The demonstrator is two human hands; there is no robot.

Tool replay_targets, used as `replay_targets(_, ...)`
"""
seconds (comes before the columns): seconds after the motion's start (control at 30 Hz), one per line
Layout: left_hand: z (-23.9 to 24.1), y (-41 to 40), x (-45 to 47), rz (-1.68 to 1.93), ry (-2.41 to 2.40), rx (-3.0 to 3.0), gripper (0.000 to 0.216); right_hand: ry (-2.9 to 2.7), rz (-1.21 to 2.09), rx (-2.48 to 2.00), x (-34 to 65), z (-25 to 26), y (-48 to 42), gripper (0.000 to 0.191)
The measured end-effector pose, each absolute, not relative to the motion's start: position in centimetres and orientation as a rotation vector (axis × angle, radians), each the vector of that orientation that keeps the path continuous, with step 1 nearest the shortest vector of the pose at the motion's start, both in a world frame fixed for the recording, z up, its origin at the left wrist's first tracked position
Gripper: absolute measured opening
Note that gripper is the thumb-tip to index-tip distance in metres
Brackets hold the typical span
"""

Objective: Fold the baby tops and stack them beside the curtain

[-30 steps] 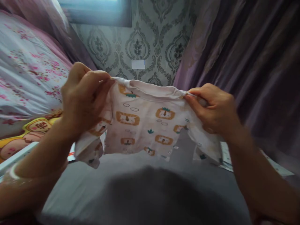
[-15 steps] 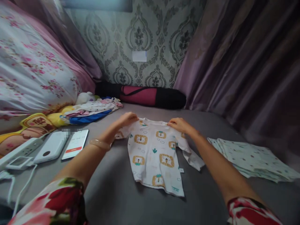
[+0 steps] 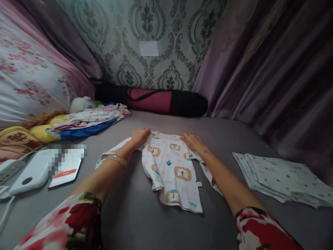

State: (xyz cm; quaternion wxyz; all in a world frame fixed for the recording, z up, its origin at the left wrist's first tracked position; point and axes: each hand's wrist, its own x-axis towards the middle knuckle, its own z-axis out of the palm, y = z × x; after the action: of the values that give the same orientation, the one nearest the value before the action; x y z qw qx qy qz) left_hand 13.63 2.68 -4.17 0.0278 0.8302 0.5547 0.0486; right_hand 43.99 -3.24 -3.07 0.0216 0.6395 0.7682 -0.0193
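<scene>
A small white long-sleeved shirt (image 3: 169, 170) with orange lion faces and green leaves lies on the grey sheet, neckline away from me. My left hand (image 3: 140, 136) is closed at its left shoulder, and a pale bangle circles that wrist. My right hand (image 3: 193, 141) grips the other shoulder near the collar, fingers bent over the cloth. The left sleeve extends out behind my left forearm, while the right sleeve is partly hidden beside my right forearm. The lower left hem is creased and turned in. My fingertips are partly hidden.
Folded pale printed cloths (image 3: 283, 177) lie at the right. On the left are a phone (image 3: 67, 170), a white power bank (image 3: 33, 173), a power strip (image 3: 10, 170) and a clothes pile (image 3: 91, 121). A black and maroon long bag (image 3: 153, 100) rests along the wall.
The left sleeve now lies stretched outward past my left forearm. The shirt's lower left edge has folded in. Both hands stay at the shoulders, and the view has shifted slightly.
</scene>
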Motion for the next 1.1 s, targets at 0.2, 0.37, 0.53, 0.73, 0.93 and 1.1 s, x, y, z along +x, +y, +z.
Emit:
replay_targets(0.2,-4.3,5.7,13.9,0.155,1.688,2.605,0.039,2.370,-0.056,2.006,44.2,-3.6,-0.7,0.039)
replay_targets(0.37,-4.6,6.9,14.6,0.232,1.692,2.520,0.032,2.344,-0.103,2.108,44.0,-3.6,0.7,0.036)
replay_targets(0.53,-5.4,7.4,15.5,0.327,1.687,2.504,0.034,2.416,-0.193,2.113,42.3,-4.0,1.6,0.037)
replay_targets(0.73,-6.9,8.4,16.7,0.467,1.584,2.497,0.030,2.420,-0.106,2.240,40.3,-5.4,2.1,0.034)
replay_targets(0.93,-7.5,9.0,16.7,0.617,1.580,2.643,0.028,2.485,0.069,2.261,40.6,-6.2,2.9,0.028)
replay_targets(1.1,-7.4,9.1,17.1,0.587,1.676,2.682,0.030,2.472,0.092,2.262,40.4,-6.6,3.8,0.028)
